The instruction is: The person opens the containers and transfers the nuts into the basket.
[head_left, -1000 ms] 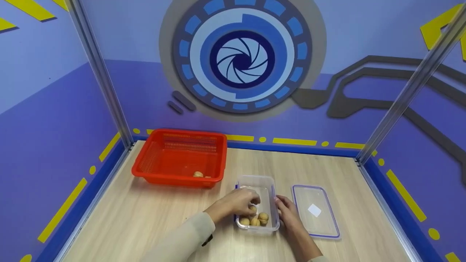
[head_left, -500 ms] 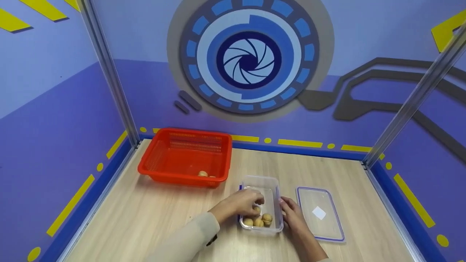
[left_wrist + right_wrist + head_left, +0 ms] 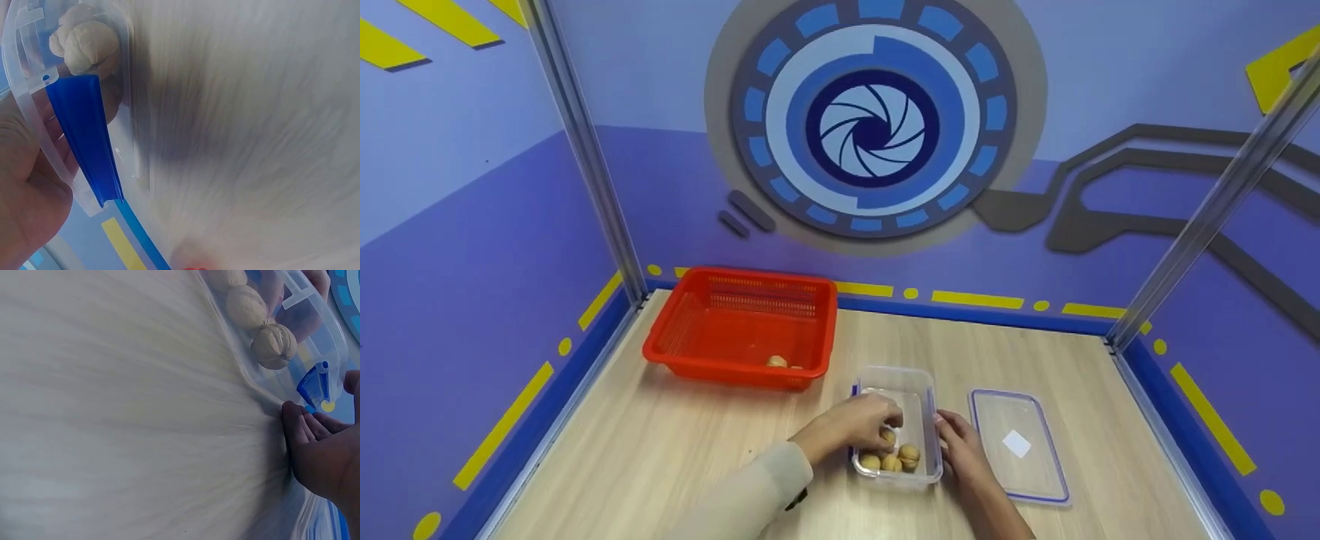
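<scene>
My left hand (image 3: 861, 420) reaches over the left side of a clear plastic food container (image 3: 918, 401) and pinches a walnut (image 3: 887, 437) low inside it. Several walnuts (image 3: 909, 456) lie at the container's near end; the left wrist view shows walnuts (image 3: 91, 46) through the clear wall. My right hand (image 3: 964, 448) is at the container's right side, its thumb by the rim. In the right wrist view its fingers (image 3: 295, 422) are extended low beside the wall, below a blue clip (image 3: 315, 385).
A red plastic basket (image 3: 660, 341) stands at the back left with a walnut (image 3: 776, 361) and part of another visible. The clear lid (image 3: 1039, 469) with a purple-blue seal lies flat to the right of the container. Printed panels enclose the wooden table (image 3: 705, 442).
The head view has shifted slightly. Both hands keep their places at the container, and the walnuts, basket and lid have not visibly moved.
</scene>
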### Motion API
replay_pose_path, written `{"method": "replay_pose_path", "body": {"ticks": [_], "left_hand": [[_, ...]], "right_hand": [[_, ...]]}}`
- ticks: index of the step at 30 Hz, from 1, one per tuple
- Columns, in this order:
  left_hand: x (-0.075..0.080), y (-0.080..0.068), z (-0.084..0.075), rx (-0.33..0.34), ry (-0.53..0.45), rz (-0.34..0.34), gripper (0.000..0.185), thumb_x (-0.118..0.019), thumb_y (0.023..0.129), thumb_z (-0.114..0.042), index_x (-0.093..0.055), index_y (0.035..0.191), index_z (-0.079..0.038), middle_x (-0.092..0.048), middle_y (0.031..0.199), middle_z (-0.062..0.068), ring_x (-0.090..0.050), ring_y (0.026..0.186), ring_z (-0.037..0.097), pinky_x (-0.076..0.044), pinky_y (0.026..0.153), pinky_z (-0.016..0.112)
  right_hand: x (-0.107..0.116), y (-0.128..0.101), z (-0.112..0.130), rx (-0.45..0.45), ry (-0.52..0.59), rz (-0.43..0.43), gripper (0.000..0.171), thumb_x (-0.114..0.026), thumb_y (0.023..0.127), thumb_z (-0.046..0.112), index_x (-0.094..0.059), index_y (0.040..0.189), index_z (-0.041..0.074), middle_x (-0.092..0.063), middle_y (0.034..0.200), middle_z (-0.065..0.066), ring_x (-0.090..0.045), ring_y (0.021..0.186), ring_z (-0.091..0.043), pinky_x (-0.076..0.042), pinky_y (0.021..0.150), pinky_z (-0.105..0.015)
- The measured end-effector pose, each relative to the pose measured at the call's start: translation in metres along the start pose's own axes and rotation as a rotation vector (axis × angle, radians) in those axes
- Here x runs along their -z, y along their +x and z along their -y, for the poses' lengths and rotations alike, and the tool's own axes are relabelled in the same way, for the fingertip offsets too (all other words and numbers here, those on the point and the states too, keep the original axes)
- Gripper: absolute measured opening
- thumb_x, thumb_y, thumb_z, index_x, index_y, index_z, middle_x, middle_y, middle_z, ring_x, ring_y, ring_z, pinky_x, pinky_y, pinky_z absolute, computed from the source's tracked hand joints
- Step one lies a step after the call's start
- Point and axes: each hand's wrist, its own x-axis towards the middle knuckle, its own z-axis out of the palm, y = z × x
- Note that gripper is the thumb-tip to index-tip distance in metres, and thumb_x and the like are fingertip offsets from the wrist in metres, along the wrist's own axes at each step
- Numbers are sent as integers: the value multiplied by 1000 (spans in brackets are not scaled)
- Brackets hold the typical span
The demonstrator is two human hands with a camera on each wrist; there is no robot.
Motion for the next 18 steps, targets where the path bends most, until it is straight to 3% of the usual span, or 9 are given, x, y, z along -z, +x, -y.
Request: {"method": "replay_pose_path", "body": {"ticks": [18], "left_hand": [[-1, 0, 3, -5, 3, -5, 18, -85, 87, -21, -77, 101, -12, -69, 87, -6, -52, 74, 4, -46, 68, 19]], "right_hand": [[-5, 0, 0, 4, -19, -27, 57, -53, 113, 33, -46, 148, -12, -53, 147, -32, -51, 138, -45, -50, 110, -54]]}}
